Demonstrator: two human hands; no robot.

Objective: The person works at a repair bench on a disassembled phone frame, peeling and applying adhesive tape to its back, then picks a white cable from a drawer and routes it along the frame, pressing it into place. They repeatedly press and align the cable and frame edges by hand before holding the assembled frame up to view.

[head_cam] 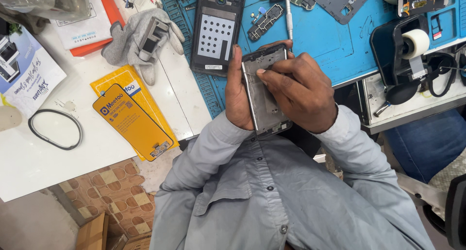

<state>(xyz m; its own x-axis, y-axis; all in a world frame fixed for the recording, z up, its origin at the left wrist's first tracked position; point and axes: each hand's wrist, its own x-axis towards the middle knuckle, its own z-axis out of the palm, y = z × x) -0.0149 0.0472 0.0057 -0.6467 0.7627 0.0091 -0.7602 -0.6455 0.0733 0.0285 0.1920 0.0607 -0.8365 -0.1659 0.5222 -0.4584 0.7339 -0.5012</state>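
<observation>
Above the blue work mat [335, 41], both hands grip 1 bare phone frame [264, 97]. Left hand [236, 97] clasps its left edge, while right hand [303, 92] covers its right side, fingertips [262, 71] pressing on it. A disassembled phone [216, 29] lies just beyond.

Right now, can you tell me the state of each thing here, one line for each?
Phone frame: stripped, held upright between both hands.
Left hand: gripping the frame's left edge.
Right hand: over the frame, fingertip pressing inside it.
Black phone: back cover off, lying flat on the blue mat.
Tape roll: mounted in its dispenser.
Grey glove: lying crumpled.
</observation>
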